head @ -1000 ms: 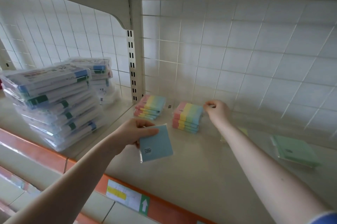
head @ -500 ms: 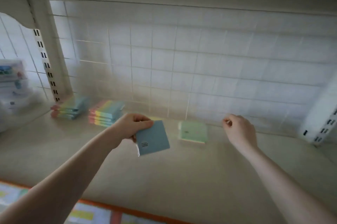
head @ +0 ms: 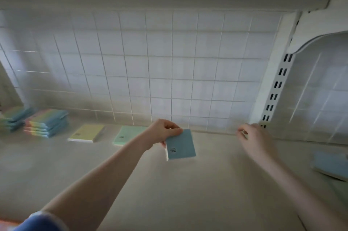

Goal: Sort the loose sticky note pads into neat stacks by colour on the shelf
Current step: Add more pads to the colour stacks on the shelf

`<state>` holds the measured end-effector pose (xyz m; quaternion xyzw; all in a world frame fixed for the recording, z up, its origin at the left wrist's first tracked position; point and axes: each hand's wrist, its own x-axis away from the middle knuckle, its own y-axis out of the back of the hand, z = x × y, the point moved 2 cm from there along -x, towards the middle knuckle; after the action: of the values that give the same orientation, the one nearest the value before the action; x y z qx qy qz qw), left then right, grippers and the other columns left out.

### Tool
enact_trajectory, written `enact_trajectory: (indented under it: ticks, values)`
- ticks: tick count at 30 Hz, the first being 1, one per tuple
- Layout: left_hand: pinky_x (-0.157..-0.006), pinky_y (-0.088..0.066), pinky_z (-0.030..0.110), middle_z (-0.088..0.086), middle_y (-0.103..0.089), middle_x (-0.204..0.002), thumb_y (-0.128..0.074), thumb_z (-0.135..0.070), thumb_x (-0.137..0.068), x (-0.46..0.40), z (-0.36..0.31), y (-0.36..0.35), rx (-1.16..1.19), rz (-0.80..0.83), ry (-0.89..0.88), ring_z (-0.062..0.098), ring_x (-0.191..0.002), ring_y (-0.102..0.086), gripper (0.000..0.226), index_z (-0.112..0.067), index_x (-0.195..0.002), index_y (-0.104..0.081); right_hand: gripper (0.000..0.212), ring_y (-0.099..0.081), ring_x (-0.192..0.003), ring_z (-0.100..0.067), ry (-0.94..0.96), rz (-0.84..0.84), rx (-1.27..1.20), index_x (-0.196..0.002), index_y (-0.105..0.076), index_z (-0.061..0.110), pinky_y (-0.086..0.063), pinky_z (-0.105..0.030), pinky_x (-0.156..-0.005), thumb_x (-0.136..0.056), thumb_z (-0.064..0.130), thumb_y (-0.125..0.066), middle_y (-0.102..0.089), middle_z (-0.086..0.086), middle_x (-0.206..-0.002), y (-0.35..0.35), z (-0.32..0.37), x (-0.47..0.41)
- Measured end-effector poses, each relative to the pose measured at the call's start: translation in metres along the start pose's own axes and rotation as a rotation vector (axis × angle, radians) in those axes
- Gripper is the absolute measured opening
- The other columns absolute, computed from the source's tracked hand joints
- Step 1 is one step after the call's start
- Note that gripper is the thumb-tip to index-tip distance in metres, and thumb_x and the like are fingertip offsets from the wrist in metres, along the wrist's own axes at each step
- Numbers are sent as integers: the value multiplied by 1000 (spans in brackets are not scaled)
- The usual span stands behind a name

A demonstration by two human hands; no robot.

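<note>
Head view: the left hand (head: 163, 132) pinches a blue pad (head: 181, 144) above the shelf (head: 188, 183) middle. The right hand (head: 253, 137), fingers loosely curled, holds nothing. Yellow pad (head: 87, 133) and green pad (head: 128, 134) lie along the shelf's back edge.

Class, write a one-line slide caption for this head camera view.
Left hand holds a blue pad above the shelf; right hand reaches toward its back.

A shop: slotted shelving upright (head: 276, 87), wire-grid back panel (head: 160, 72), packaged rainbow pad stacks (head: 47, 122)
</note>
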<state>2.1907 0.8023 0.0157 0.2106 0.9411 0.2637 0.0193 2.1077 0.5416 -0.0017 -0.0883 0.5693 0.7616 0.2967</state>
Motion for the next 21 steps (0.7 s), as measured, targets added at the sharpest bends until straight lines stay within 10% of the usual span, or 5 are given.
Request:
enact_trajectory:
  ticks: [15,21]
  values:
    - [-88,-41,27,2,-62,-116,-53,-35,-94,-27,23,-18,-561,-126,-239,19,-107,-55,30,-20,-119,-63,14,-56,-88,-30,-68,57,-47,-92,-67,12,-45,-35,-73,-90,23,-59,-62,-9,-92,-9,-8,6]
    - [-111,-25,32,-4,-36,-148,-47,-54,-92,-12,32,-23,-704,36,-274,17,-136,-30,63,-23,-145,-34,14,-56,-89,-29,-92,68,-68,-93,-67,12,-45,-35,-73,-91,22,-58,-63,-8,-92,-9,-14,7]
